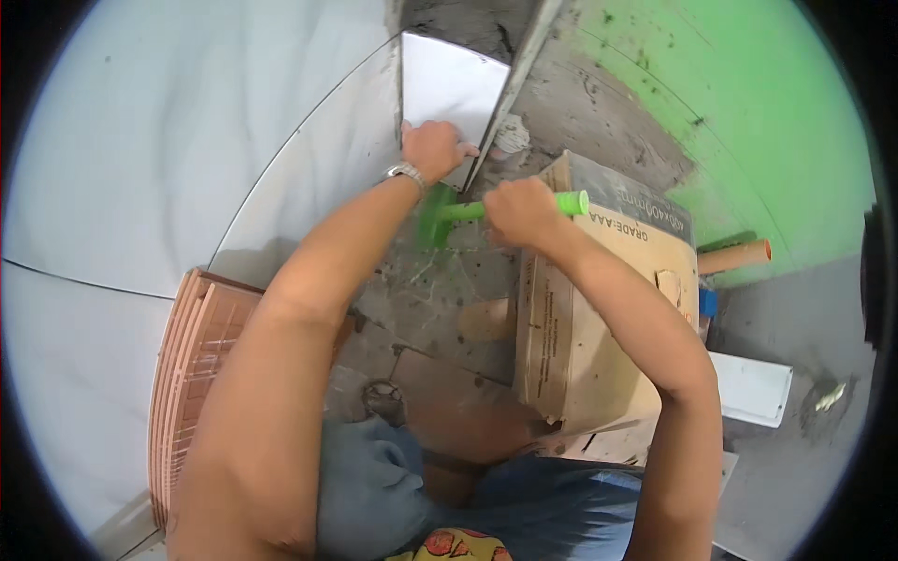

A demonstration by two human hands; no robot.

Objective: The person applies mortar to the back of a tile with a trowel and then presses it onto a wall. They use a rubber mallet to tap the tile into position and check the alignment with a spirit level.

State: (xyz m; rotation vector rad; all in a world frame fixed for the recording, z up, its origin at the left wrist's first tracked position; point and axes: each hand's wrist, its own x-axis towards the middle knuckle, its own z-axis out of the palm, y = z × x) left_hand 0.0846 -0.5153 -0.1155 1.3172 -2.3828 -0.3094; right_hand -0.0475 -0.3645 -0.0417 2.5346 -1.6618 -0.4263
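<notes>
A narrow white tile piece (453, 89) stands against the corner at the top middle, between the pale wall and an upright edge. My left hand (434, 150), with a watch (406, 172) on its wrist, is on the tile's lower part, its thumb and fingers reaching toward the two sides. Most of its fingertips are hidden. My right hand (520, 213) is wrapped round the handle of a green mallet (571, 203). The mallet's head is blurred and lies just below the tile's lower end, close to my left wrist.
A large cardboard box (608, 309) stands under my right forearm. Brown tiles (192, 355) lean on the wall at left. An orange pipe (736, 256), a blue object (708, 302) and a white tile offcut (751, 389) lie right of the box. A rag-like lump (511, 136) sits beside the upright edge.
</notes>
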